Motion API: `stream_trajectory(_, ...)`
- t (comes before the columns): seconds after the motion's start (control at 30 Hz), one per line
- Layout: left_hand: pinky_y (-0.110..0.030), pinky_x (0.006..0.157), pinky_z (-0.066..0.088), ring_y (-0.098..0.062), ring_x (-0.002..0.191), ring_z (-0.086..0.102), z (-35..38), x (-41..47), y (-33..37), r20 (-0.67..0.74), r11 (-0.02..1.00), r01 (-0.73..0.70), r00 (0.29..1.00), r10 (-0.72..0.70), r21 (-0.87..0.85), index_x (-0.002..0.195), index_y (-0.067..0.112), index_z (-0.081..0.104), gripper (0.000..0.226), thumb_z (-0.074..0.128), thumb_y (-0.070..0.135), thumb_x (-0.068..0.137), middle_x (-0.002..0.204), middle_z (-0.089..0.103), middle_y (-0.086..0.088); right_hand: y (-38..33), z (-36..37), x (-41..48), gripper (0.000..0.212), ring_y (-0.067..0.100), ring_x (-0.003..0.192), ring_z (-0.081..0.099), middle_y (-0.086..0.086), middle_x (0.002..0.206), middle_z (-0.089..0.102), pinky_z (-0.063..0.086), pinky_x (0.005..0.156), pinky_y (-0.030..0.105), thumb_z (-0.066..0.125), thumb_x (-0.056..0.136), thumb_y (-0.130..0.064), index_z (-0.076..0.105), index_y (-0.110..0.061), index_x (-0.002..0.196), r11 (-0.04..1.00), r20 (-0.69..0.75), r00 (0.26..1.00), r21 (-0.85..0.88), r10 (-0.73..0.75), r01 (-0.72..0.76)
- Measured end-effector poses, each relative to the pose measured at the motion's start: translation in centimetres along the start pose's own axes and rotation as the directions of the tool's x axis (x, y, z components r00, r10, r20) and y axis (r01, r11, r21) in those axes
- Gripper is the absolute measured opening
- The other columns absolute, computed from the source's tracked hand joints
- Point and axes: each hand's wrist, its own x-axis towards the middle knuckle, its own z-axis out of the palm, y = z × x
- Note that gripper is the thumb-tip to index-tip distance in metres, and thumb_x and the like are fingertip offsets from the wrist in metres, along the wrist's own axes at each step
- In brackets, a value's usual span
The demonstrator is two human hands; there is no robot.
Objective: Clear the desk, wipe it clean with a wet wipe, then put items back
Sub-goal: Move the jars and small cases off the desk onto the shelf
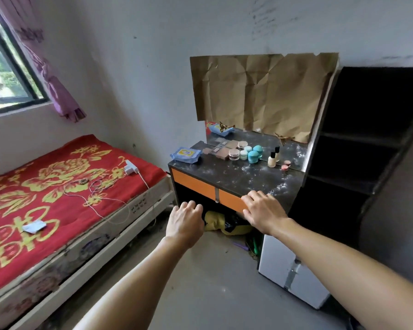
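A black desk [227, 177] with orange drawer fronts stands against the wall, its top smeared with white dust. A blue wet wipe pack [186, 155] lies at its far left corner. Behind it sit flat makeup palettes [221, 152], a clear jar [234, 154], teal jars [253, 156], a small cream bottle with a black cap [271, 159] and a tiny pink pot [284, 167]. My left hand [185, 222] hovers in front of the desk's open lower space, fingers loosely curled, holding nothing. My right hand [264, 210] rests spread on the desk's front edge.
A mirror covered with brown paper [260, 91] stands behind the desk. A black shelf unit [367, 139] is on the right, a white cabinet [291, 270] below it. A bed with a red cover [45, 198], charger and cables is on the left. Yellow cloth [215, 221] lies under the desk.
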Motion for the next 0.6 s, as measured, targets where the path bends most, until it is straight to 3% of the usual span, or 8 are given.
stream_trajectory(0.23, -0.034, 0.083, 0.039, -0.025, 0.102, 0.053, 4.4, 11.5, 0.1, 0.064, 0.991, -0.106, 0.992, 0.111, -0.076, 0.107, 0.015, 0.057, 0.023, 0.045, 0.022, 0.089, 0.105, 0.057, -0.004, 6.5, 3.1, 6.9, 0.038, 0.024, 0.113, 0.05, 0.005, 0.124, 0.052, 0.041, 0.093, 0.038, 0.042, 0.093, -0.035, 0.046, -0.019, 0.128, 0.985, 0.083, 0.982, 0.023, 0.169, -0.172)
stream_trajectory(0.6, -0.032, 0.084, 0.038, -0.024, 0.102, 0.052, 11.8, 30.6, 2.8, 0.133, 0.972, -0.181, 0.97, 0.201, -0.149, 0.099, 0.016, 0.053, 0.016, 0.043, 0.027, 0.093, 0.104, 0.056, -0.001, 19.9, 10.9, 19.6, 0.034, 0.025, 0.112, 0.051, 0.004, 0.124, 0.051, 0.042, 0.088, 0.037, 0.04, 0.095, -0.033, 0.046, -0.018, 0.125, 0.941, 0.183, 0.933, 0.081, 0.309, -0.328)
